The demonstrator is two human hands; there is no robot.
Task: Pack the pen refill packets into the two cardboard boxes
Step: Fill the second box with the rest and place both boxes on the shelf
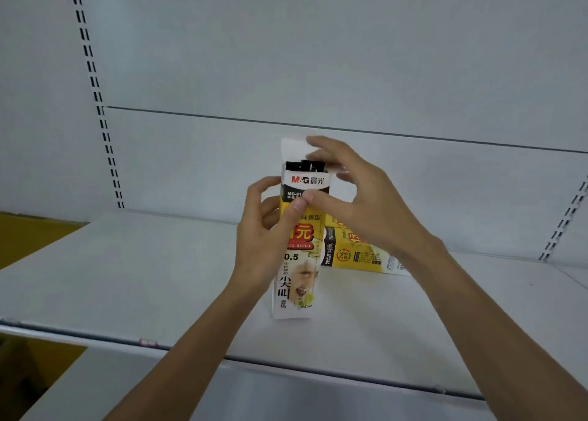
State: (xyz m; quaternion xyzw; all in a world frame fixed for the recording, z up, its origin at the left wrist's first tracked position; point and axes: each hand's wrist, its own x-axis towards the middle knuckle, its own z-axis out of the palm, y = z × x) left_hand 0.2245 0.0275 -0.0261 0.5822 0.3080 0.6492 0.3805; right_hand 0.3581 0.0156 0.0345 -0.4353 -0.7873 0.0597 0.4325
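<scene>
cardboard box (297, 271) upright, tall, slim, glossy, white flap (292, 150) raised.

Slightly glossy printed card is seen on the upright box (299, 261) and the lying box (359, 253); the shelf (127, 277) is finished smooth, matt white, probably painted metal.

Tall yellow-and-white cardboard box (297, 261) upright, top flap open, black pen refill packets (305, 167) showing inside; second yellow cardboard box (359, 255) flat, behind at two o'clock.
</scene>
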